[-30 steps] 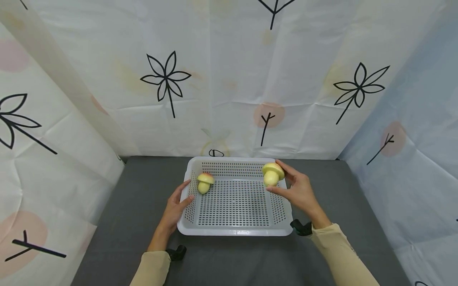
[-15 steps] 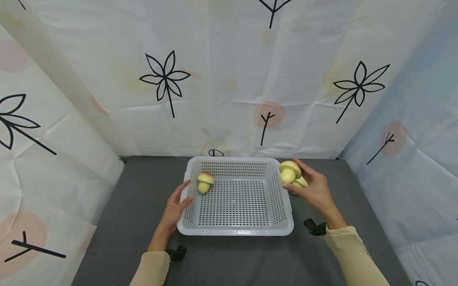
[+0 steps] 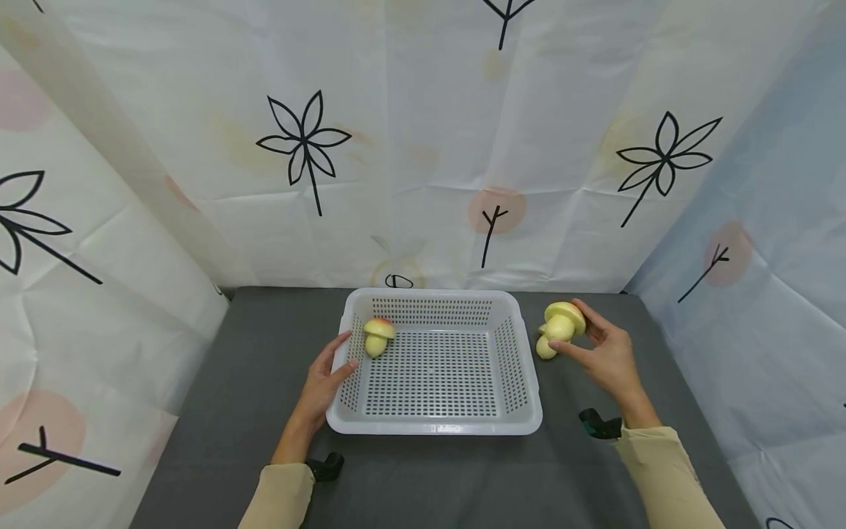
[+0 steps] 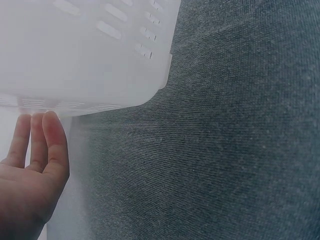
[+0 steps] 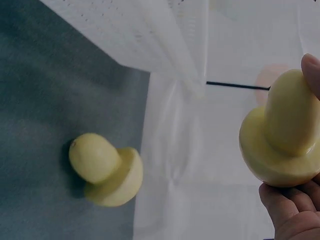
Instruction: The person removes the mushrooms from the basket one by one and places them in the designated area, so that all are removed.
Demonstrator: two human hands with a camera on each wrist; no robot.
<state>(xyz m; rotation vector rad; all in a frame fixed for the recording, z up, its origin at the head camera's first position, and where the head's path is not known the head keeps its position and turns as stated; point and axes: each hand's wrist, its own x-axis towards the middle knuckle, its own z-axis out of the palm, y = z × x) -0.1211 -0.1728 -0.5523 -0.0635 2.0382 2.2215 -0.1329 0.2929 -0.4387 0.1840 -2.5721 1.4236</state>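
Observation:
My right hand (image 3: pixel 611 360) pinches a yellow toy mushroom (image 3: pixel 562 321) between thumb and fingers, to the right of the basket. In the right wrist view the held mushroom (image 5: pixel 285 135) is off the table, stem upward in that picture. A second yellow mushroom (image 3: pixel 545 348) lies on the table, partly hidden behind the held one; the right wrist view shows this lying mushroom (image 5: pixel 105 170) whole. My left hand (image 3: pixel 324 382) holds the left rim of a white perforated plastic basket (image 3: pixel 436 427), its fingers (image 4: pixel 56 142) against the outer wall. Inside the basket, at left, sits a mushroom with a reddish-tinged cap (image 3: pixel 379 336).
A dark grey cloth covers the table (image 3: pixel 423 485). Pale patterned fabric (image 3: pixel 423 147) hangs behind the table and on both sides. The back fabric meets the table just behind the basket.
My right hand has carried its mushroom from over the basket's right rim outward to the right. The lying mushroom beside the basket has come into sight. My left hand and the basket keep their places.

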